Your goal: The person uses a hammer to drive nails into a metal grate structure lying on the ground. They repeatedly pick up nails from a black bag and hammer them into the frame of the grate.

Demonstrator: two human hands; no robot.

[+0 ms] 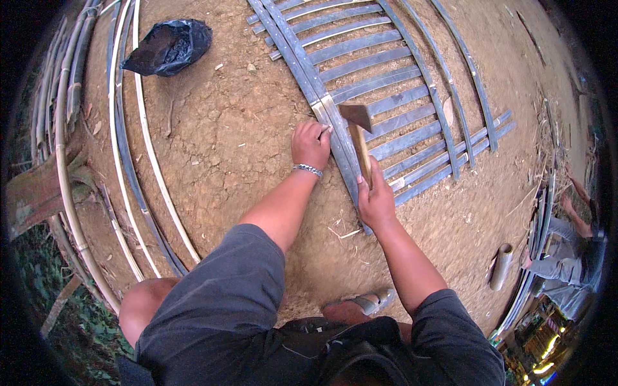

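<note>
A small hatchet with a dark blade points away from me, its wooden handle gripped in my right hand. The blade hangs above a panel of bamboo slats, close to its double edge strip. My left hand is closed beside that strip, its fingertips at the strip's edge. Whatever is pinched there is too small to make out. Crosswise slats run off to the right from the double strip, and several long strips lie across them.
On bare earth at the upper left sits a crumpled black plastic bag. Long bamboo poles and split strips lie along the left. A short bamboo tube lies at the lower right, near another person beside more strips.
</note>
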